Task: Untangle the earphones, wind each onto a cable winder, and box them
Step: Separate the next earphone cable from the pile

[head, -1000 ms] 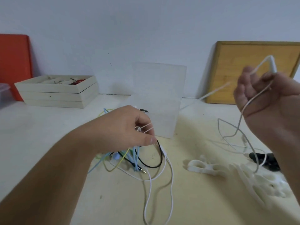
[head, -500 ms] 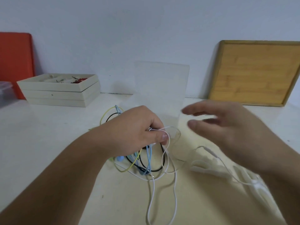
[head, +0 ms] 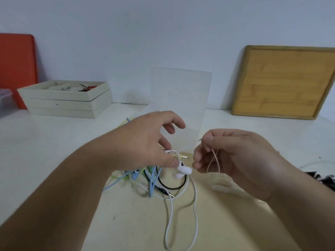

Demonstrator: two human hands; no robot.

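Earphone tangle (head: pixel 154 180) on worktop (head: pixel 54 151), 6 o'clock of clear box (head: pixel 179 98). Left hand (head: pixel 145 144) pinches white earbuds (head: pixel 184 171). At their 3 o'clock, right hand (head: pixel 235 160) fingers (head: pixel 198 156) pinch pale strand (head: pixel 215 160). Cords probably light, limp, snag-prone: hold near buds, tease gently.

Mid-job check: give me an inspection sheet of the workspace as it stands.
Surface: pale tabletop, cables lying on it.
Job's things: tangle of blue, yellow-green, black and white earphone cables; white earbuds at its right; translucent plastic box behind; white cable winder, blurred, below the right hand.
Clutter: black items at right edge, unidentifiable.
Grippers: left hand holds the tangle; right hand pinches a thin pale strand.
Cables: white loop trails toward the near edge.
Surroundings: wooden board and orange board lean on wall; stacked cream trays, clear tub at left.
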